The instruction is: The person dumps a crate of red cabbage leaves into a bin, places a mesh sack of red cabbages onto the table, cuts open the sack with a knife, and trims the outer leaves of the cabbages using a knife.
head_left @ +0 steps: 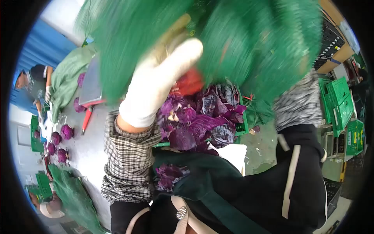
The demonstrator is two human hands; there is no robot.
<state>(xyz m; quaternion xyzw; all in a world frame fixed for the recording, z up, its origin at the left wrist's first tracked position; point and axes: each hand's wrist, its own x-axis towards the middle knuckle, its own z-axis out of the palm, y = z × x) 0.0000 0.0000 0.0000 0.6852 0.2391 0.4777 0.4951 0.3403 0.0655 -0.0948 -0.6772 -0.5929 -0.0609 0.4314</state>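
Green mesh netting [257, 43], blurred, is raised across the upper view, above and partly in front of a green plastic crate [244, 123] heaped with dark purple cabbage heads and leaves [183, 138]. The white-gloved left hand [159, 78] overlaps the netting, thumb extended; whether its fingers grasp the mesh cannot be told. The right hand is hidden behind the netting, its grip unseen; its black-and-white sleeve [298, 103] shows. At left, round purple cabbages [67, 132] rest on a pale grey table [87, 156].
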